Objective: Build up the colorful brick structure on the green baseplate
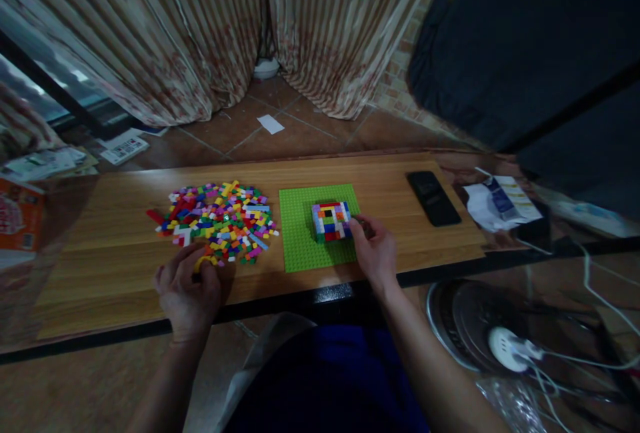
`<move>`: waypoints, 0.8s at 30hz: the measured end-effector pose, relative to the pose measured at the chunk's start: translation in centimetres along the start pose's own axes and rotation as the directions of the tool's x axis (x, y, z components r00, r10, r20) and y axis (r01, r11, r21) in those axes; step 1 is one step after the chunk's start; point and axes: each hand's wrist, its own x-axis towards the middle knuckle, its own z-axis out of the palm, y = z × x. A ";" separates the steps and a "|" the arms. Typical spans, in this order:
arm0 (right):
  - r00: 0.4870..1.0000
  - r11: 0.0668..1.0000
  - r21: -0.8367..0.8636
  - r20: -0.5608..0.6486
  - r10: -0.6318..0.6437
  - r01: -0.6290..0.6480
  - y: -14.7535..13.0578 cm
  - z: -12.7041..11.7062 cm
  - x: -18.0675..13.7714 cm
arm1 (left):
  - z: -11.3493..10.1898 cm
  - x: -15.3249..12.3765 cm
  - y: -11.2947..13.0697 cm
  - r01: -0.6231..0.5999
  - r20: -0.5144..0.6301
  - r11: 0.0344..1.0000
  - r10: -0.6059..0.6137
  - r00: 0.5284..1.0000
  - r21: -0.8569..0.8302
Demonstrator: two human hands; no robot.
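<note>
A small block-shaped build of multicoloured toy bricks [331,222] stands on a light green studded baseplate [297,240]. My right hand [375,250] grips the build at its right side, the fingertips against its wall and partly hidden. Left of the baseplate lies a wide heap of loose toy bricks [225,216] in many colours. At the heap's near edge, my left hand [187,286] is closed, thumb and index finger pinching a yellow brick [201,262]. The exact shape of that brick is hard to make out.
The wooden table [115,253] carries a black phone [433,198] to the right. Beyond its right end lie crumpled white packaging [493,203] and a power strip [507,350] with cables. An orange box [20,216] stands at the left, and striped curtains [320,33] hang behind.
</note>
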 end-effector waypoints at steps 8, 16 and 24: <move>0.997 0.985 -0.154 -0.012 -0.078 0.075 -0.5 1.2 -0.4 | -0.2 0.0 0.2 0.027 0.014 1.000 -0.027 1.000 -0.011; 0.991 0.980 -0.162 -0.043 -0.123 0.115 -0.1 1.9 -1.1 | -0.1 0.0 0.2 0.085 0.046 0.996 -0.084 0.995 -0.018; 0.990 0.988 -0.070 -0.032 -0.139 0.137 0.6 1.6 -0.9 | 0.2 -0.3 -0.3 0.086 0.023 0.996 -0.086 0.996 -0.012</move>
